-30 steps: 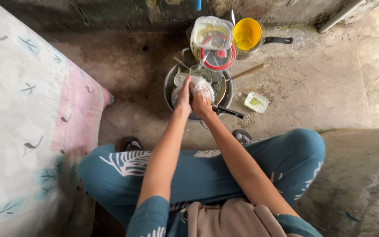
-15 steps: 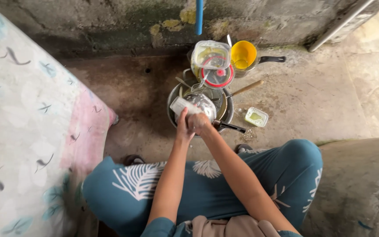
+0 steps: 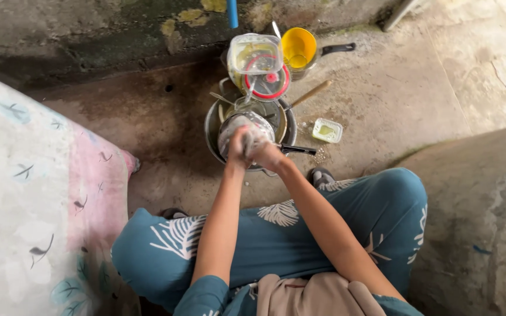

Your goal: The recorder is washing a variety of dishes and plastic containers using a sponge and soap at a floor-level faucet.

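At the upper centre of the frame I see my left hand [image 3: 238,153] and right hand [image 3: 265,155] both closed around a round, soapy metal dish [image 3: 242,130], held over the wide steel basin [image 3: 212,126] of dishes.
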